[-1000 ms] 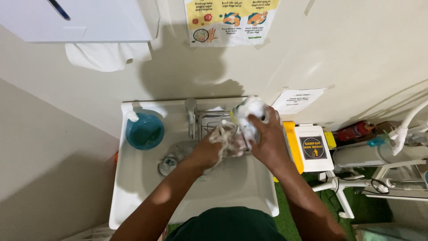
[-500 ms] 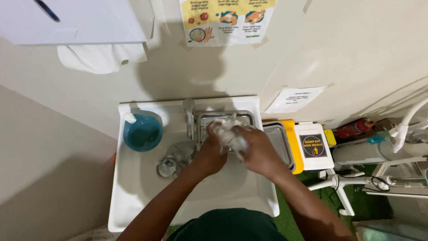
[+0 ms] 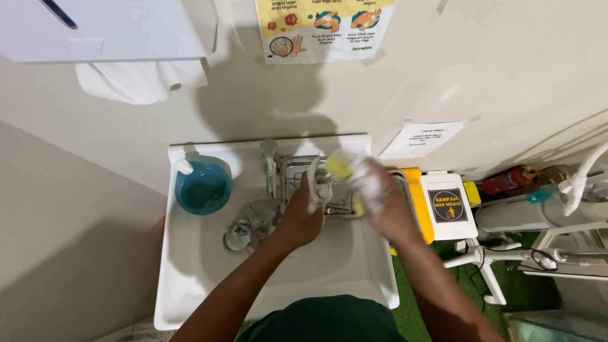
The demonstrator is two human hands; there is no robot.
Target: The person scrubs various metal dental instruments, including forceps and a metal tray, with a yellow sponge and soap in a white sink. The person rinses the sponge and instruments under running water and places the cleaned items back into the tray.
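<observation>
Over the white sink [image 3: 190, 278], the hands pressed together half a second ago have drawn apart, the right hand [image 3: 380, 202] now blurred and soapy around a yellow sponge [image 3: 341, 166] while the left hand [image 3: 303, 218] grips a pale utensil [image 3: 315, 183].

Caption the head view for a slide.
Over a white sink, left hand holds a soapy item while right hand scrubs with a yellow sponge.

I stand at a handwashing corner of a clinic or similar health workplace. A white wall-hung sink [image 3: 190, 278] with a metal tap [image 3: 270, 158], a hand-hygiene poster [image 3: 324, 28] above it, a paper towel dispenser [image 3: 107, 31], and a yellow-and-white waste bin [image 3: 443, 209] beside medical-looking tubing [image 3: 579, 180] all show it.
</observation>
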